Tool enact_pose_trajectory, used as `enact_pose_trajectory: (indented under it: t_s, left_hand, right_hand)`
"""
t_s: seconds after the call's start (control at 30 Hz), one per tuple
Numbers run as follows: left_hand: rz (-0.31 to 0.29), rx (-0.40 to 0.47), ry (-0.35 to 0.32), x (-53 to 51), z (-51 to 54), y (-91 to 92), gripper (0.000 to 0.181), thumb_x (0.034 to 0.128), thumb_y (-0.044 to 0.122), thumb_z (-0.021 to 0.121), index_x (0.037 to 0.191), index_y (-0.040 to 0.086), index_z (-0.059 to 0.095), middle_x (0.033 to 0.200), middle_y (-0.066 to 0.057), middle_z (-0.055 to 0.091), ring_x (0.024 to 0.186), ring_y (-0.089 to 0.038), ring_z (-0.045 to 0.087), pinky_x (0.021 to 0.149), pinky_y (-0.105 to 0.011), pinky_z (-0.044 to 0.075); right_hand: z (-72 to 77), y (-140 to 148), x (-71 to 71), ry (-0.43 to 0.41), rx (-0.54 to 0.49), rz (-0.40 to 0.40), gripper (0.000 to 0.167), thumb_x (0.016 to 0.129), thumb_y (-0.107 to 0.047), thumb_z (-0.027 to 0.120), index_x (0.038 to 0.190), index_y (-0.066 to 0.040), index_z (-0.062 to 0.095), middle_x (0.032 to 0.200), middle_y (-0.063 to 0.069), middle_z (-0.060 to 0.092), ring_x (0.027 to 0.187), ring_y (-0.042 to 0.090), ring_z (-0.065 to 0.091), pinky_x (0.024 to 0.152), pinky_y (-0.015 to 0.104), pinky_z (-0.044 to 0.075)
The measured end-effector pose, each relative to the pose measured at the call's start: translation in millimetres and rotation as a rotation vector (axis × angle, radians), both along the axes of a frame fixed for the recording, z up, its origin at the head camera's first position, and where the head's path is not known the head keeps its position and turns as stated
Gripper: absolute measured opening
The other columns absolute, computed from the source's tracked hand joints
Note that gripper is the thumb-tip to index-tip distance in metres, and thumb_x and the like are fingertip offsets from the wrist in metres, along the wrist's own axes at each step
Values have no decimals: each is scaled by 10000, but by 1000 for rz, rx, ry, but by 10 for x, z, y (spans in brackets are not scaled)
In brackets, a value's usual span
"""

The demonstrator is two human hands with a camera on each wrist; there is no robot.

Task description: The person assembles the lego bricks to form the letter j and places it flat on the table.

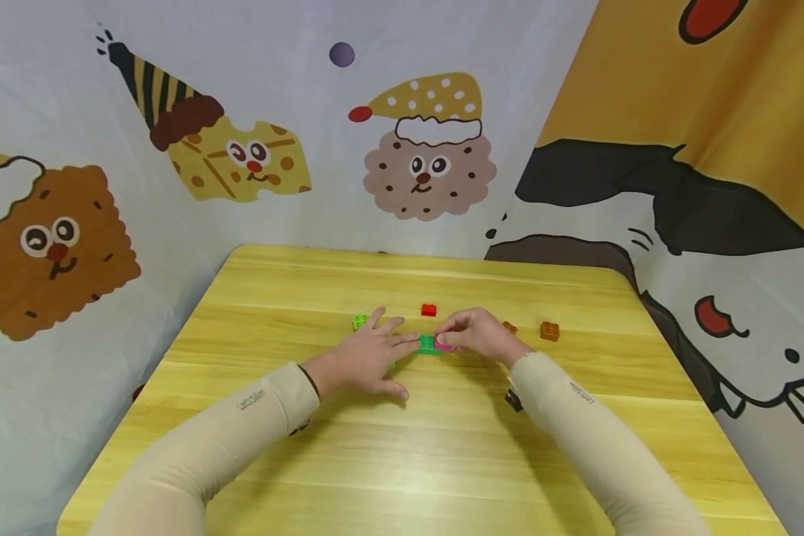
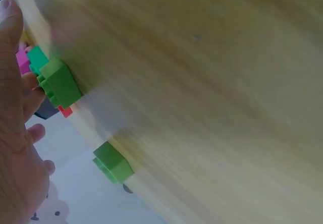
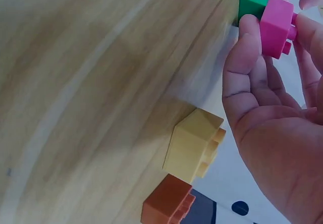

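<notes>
My right hand (image 1: 476, 331) pinches a pink toy building brick (image 3: 276, 27) between thumb and fingers. The pink brick sits against the right end of a green brick (image 1: 426, 342); whether their studs are locked cannot be told. My left hand (image 1: 371, 356) is spread over the table, fingers extended, with a fingertip at the green brick's left end. A lighter green brick (image 2: 60, 82) lies below the left hand, mostly hidden in the head view. Beyond that hand is another light green brick (image 1: 360, 321).
A red brick (image 1: 429, 310) lies behind the green one. To the right are a tan brick (image 3: 194, 143) and a brown brick (image 1: 549, 331). One dark brick (image 1: 513, 400) sits beside the right sleeve; a dark object (image 1: 299, 428) is partly hidden by the left sleeve.
</notes>
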State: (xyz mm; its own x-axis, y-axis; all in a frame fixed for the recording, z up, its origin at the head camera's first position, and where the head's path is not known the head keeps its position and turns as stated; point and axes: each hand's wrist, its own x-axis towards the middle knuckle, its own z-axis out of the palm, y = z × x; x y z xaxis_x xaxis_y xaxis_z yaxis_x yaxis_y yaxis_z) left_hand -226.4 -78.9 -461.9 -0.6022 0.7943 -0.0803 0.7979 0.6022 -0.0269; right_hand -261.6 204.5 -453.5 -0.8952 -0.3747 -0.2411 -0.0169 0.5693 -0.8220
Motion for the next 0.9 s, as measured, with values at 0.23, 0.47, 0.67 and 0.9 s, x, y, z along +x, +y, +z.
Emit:
enact_pose_trajectory:
  t_s: [0.23,0.47,0.67,0.9]
  left_hand:
    - [71,143,-26,17,61,-132,884,927,720,677,1588,154,521,1636,-63,530,1588,-386,332,1322,-667,132]
    - [136,194,-1,2,5,-308,729,887,643,776,1439,178,667,1423,-33,698,1469,-365,478,1274,-621,302]
    - [137,193,-3,-20,-96,-305,615,905,587,776,1376,195,721,1359,13,748,1431,-319,543,1273,-572,337]
    - [150,227,-5,-25,-103,-250,553,894,506,820,1331,174,751,1303,31,776,1354,-282,594,1253,-526,371]
  right_hand:
    - [-34,11,-36,-53,-28,-16,307,981,-304,804,1224,-118,791,1116,80,810,915,231,743,831,374,628]
    - [-37,31,-19,-105,-48,-36,282,968,-314,818,1196,-149,802,1068,60,812,930,230,730,828,362,617]
    - [-58,42,-17,-120,-68,-35,305,974,-311,811,1221,-135,793,1074,56,811,933,212,730,834,353,616]
    - [-90,53,-42,-109,-76,-26,314,971,-332,813,1220,-143,795,1077,59,810,921,212,722,812,340,609]
